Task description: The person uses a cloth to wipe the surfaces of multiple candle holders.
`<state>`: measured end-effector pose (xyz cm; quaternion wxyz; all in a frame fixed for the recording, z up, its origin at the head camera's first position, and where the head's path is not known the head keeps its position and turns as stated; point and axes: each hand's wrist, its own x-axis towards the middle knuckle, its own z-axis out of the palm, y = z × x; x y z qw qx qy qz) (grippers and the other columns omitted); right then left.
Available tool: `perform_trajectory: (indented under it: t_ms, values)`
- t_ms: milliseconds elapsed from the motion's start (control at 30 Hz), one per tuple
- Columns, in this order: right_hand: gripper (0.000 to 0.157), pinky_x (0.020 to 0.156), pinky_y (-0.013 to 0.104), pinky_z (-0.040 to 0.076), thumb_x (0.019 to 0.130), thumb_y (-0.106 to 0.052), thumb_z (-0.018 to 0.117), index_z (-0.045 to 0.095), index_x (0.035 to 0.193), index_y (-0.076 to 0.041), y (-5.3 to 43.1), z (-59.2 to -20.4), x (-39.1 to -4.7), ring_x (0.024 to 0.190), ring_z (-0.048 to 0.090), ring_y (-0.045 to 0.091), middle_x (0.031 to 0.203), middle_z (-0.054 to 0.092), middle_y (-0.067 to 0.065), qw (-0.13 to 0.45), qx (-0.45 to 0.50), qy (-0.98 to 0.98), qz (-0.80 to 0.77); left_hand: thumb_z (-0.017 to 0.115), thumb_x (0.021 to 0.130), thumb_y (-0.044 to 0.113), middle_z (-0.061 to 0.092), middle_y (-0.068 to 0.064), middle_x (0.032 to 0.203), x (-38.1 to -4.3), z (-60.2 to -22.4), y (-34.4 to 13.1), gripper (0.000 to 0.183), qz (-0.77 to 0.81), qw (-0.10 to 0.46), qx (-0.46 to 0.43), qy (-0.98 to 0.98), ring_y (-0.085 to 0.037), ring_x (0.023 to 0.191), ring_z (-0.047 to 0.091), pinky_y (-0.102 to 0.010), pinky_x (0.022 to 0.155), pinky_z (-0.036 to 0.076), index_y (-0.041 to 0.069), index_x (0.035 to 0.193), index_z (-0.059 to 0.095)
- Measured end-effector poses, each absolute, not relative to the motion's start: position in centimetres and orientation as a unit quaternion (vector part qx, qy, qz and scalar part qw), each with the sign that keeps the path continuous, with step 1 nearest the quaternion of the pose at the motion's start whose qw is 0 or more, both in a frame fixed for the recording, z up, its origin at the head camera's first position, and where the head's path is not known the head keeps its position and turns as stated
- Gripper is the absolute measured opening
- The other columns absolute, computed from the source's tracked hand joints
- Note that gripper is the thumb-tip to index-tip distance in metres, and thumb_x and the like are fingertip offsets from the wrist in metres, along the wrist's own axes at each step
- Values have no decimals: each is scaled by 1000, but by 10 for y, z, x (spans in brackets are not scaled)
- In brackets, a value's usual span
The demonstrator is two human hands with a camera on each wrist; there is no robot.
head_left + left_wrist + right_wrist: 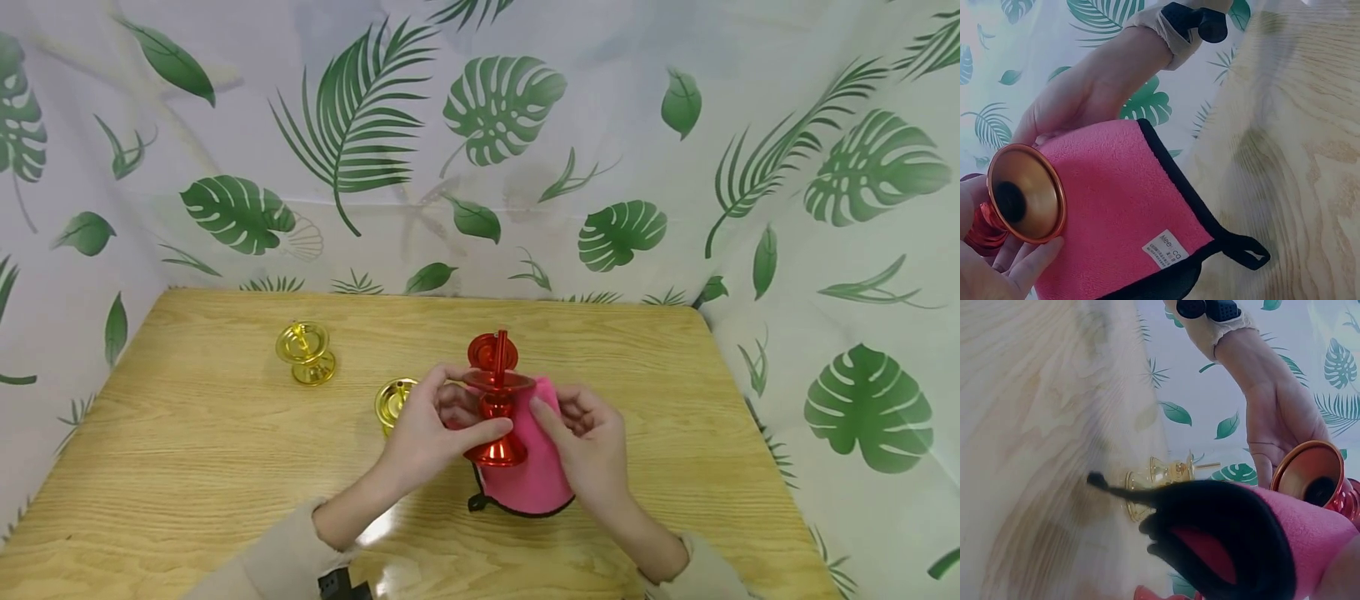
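Observation:
My left hand (416, 433) grips a shiny red metal candle holder (497, 454) by its narrow stem, upright, with a thin rod rising from its dish. Seen from below in the left wrist view, the flared base (1041, 194) is hollow with a dark centre. My right hand (600, 454) holds a pink cloth (536, 487) with black edging, thumb on the near face. The cloth hangs behind and beside the holder, touching it or very close. A white label (1166, 249) and a black loop (1244, 249) show on the cloth.
Behind the held one stands another red candle holder (483, 352), partly hidden. One gold candle holder (313, 367) stands at the back left; a second gold one (390, 406) is partly covered by my left hand. A leaf-printed curtain (510, 208) borders the wooden table (187, 467).

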<state>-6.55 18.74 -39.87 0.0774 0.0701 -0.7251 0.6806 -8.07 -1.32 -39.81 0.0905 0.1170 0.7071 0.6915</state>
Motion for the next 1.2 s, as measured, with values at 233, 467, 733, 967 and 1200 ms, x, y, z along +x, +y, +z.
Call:
perform_trajectory:
  t_ms: [233, 467, 733, 967, 1200]
  values:
    - [18, 65, 25, 59, 84, 6, 68, 65, 101, 11, 185, -399, -62, 83, 72, 9, 93, 75, -9, 130, 124, -713, 678, 85, 74, 27, 70, -4, 90, -80, -396, -14, 57, 657, 45, 119, 743, -17, 75, 67, -29, 62, 56, 18, 119, 52]
    - [24, 64, 22, 58, 79, 17, 67, 68, 102, 9, 182, -398, -57, 91, 72, 8, 101, 73, -5, 204, 211, -710, 640, 86, 72, 29, 68, -5, 91, -80, -393, -15, 60, 642, 28, 110, 758, -16, 77, 68, -28, 66, 58, 18, 120, 52]
    - [29, 60, 16, 55, 77, 14, 70, 71, 103, 0, 179, -389, -48, 84, 69, 1, 96, 74, 6, 257, 230, -752, 561, 85, 74, 25, 69, -10, 95, -82, -394, -15, 59, 657, 36, 113, 744, -18, 79, 68, -29, 70, 59, 16, 120, 51]
    - [20, 52, 18, 53, 83, 7, 68, 69, 102, 1, 183, -384, -52, 79, 70, 3, 94, 74, -4, 183, 174, -764, 594, 85, 73, 19, 69, -11, 95, -79, -396, -16, 56, 679, 45, 109, 725, -18, 77, 67, -28, 70, 58, 14, 118, 51]
    - [17, 57, 22, 56, 90, -3, 65, 63, 106, 4, 187, -386, -58, 78, 70, 5, 90, 71, -15, 115, 117, -769, 618, 84, 75, 20, 70, -12, 94, -78, -397, -17, 58, 690, 76, 111, 711, -18, 76, 68, -26, 65, 56, 15, 121, 50]
